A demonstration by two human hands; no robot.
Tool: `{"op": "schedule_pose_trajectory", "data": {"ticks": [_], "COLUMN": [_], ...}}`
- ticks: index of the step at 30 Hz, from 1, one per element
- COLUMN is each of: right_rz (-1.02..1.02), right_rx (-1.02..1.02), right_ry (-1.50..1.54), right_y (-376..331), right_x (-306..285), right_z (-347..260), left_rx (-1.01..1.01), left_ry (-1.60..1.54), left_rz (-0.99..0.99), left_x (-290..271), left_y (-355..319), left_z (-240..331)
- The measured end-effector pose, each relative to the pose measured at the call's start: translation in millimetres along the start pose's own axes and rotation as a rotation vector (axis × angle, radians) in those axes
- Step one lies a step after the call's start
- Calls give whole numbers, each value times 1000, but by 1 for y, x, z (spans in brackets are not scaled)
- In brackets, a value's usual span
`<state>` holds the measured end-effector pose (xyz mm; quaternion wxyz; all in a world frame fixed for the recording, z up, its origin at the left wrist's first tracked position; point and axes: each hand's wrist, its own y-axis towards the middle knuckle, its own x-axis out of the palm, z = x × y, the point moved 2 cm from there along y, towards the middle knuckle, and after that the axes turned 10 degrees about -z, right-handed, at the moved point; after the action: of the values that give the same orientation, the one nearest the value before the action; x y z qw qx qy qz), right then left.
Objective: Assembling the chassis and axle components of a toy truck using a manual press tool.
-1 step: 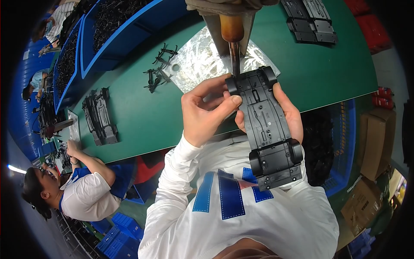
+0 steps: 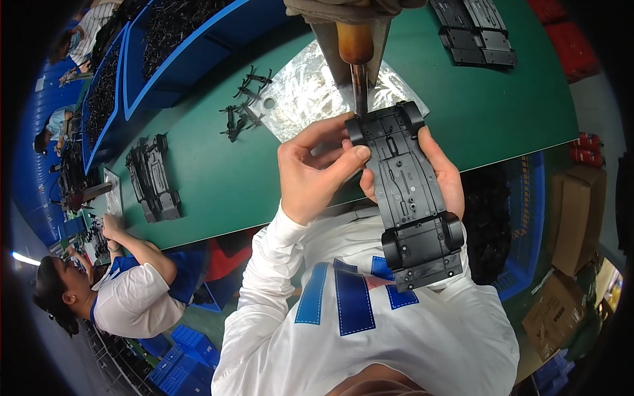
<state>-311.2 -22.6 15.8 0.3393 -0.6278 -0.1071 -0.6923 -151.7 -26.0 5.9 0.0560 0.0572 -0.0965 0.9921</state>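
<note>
A black plastic toy-car chassis (image 2: 411, 188) with wheel arches is held up in front of my chest, over the table's near edge. My left hand (image 2: 314, 168) pinches its upper left corner, thumb on the face beside the arch. Along the right edge, my right hand (image 2: 442, 173) grips it, with part of the hand hidden behind the part. A metal shaft with an amber handle (image 2: 354, 45) hangs from above, its tip by that upper left corner; whether they touch I cannot tell. Behind it lies a shiny silver plate (image 2: 297, 92).
Small black parts (image 2: 239, 115) lie left of the plate. More chassis rest at the left (image 2: 153, 177) and far right (image 2: 477, 33) of the green table (image 2: 218, 188). Blue bins (image 2: 175, 72) of black parts stand far left. A co-worker (image 2: 135, 294) sits at left; cardboard boxes (image 2: 578, 218) stand right.
</note>
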Motion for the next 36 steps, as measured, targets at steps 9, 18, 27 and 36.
{"op": "schedule_pose_trajectory", "data": {"ticks": [9,18,27,36], "right_rz": [-4,-4,22,-1], "right_rx": [8,6,26,24], "right_ry": [25,26,50,72], "right_y": [1,0,1,0], "right_x": [-2,-2,-6,-3], "right_z": [0,-1,-2,-1], "left_rx": [31,28,-30,6], "left_ry": [12,21,-42,-9], "left_rz": [0,-6,-17,-7], "left_x": [0,-1,-3,-2], "left_y": [0,1,0,1], "left_z": [1,0,-6,-1]}}
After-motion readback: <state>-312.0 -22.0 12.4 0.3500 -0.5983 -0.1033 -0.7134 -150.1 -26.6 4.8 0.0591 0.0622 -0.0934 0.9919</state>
